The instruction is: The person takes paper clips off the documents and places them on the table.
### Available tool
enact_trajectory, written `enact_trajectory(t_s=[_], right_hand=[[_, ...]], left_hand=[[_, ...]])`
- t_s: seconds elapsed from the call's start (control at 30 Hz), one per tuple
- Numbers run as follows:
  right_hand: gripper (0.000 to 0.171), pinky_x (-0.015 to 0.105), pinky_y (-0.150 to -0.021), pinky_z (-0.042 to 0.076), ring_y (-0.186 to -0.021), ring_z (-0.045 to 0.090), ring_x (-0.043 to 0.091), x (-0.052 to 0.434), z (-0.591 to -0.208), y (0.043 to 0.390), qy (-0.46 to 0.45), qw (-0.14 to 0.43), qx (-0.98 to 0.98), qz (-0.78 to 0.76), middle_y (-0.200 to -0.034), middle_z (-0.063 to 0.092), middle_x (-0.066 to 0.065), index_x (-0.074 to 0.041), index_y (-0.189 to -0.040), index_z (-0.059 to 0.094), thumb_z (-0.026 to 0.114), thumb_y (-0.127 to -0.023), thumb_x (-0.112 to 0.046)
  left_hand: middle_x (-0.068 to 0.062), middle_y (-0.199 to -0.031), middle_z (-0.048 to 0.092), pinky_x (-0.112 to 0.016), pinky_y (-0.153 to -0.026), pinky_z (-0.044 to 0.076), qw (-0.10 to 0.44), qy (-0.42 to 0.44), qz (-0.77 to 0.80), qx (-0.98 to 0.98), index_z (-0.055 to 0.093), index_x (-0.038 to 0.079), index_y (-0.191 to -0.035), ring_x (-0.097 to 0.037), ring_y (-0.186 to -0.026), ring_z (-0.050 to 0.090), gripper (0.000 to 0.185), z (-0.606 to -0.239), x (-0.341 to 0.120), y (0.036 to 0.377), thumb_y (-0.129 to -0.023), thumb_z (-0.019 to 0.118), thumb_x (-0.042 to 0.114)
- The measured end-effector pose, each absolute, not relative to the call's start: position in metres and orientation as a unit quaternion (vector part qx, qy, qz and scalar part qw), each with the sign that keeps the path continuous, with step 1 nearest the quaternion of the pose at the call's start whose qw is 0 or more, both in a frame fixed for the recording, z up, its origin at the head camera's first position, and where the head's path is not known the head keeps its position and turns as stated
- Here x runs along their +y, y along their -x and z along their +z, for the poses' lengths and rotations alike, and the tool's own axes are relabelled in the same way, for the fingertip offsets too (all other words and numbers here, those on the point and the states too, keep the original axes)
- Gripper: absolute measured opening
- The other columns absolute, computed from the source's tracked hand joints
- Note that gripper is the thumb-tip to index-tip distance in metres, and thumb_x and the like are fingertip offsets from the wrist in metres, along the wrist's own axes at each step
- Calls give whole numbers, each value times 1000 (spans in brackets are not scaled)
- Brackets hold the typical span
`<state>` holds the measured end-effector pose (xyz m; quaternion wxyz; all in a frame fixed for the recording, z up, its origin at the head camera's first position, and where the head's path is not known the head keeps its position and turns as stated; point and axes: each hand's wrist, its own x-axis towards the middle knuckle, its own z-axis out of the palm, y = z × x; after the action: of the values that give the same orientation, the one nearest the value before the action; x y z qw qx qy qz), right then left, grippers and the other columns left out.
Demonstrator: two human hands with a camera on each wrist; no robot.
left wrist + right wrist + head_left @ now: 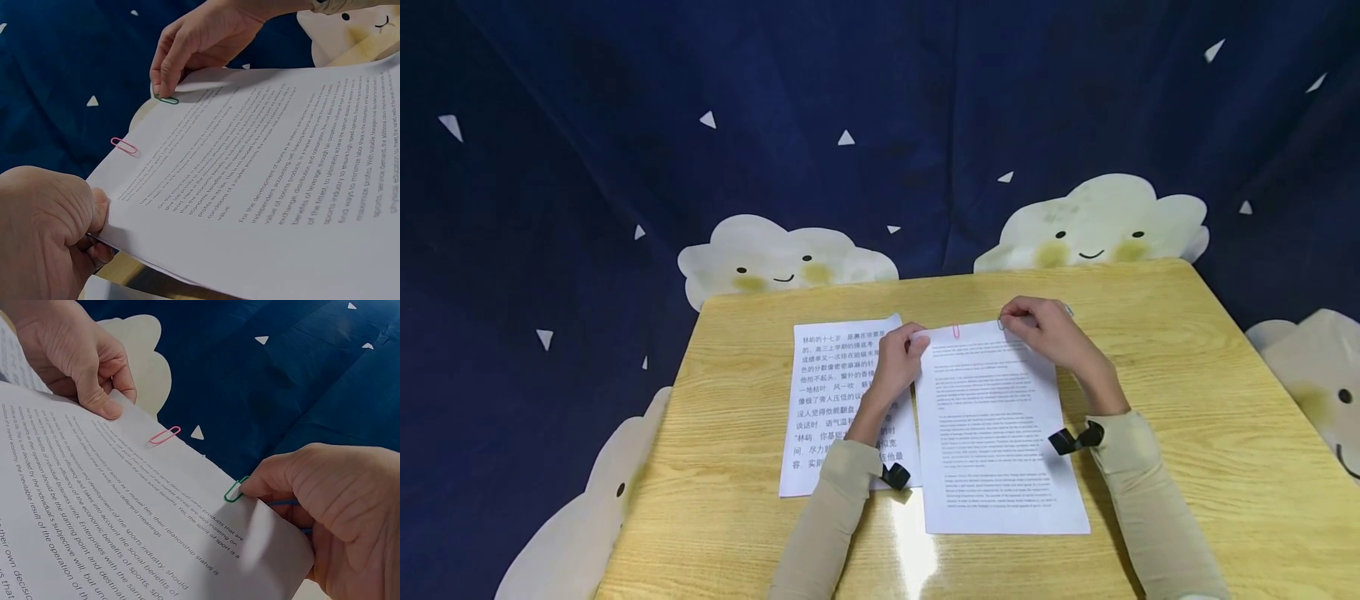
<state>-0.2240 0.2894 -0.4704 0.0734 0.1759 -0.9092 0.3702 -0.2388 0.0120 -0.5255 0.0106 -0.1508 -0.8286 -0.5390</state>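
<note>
My left hand [898, 358] pinches the upper left corner of a printed paper stack [992, 433], thumb on top. A pink paper clip [165, 435] sits on the stack's top edge, near that hand. Farther right along the same edge is a green paper clip [236, 490], with my right hand [1047, 330] pinching its outer end. In the right wrist view, a blue loop [284, 502] shows partly among the right hand's fingers; its full shape is hidden. The stack's top edge is raised in the left wrist view.
A second printed sheet [820, 400], in large Chinese characters, lies to the left, partly under my left forearm. Both rest on a wooden table [730, 533]. Behind it hangs a dark blue curtain [775, 100] with cloud shapes. Black straps [1075, 439] hang at the wrists.
</note>
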Motion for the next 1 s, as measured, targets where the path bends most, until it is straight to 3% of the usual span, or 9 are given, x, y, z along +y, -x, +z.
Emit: enact_trajectory(t_s=[1.0], right_hand=[[12, 20, -76, 45, -84, 65, 24, 287, -469, 222, -154, 98, -901, 393, -94, 75, 9, -5, -99, 77, 68, -102, -13]], left_hand=[[-7, -82, 66, -22, -54, 41, 3, 142, -558, -817, 74, 4, -111, -13, -63, 55, 17, -526, 13, 239, -106, 60, 13]])
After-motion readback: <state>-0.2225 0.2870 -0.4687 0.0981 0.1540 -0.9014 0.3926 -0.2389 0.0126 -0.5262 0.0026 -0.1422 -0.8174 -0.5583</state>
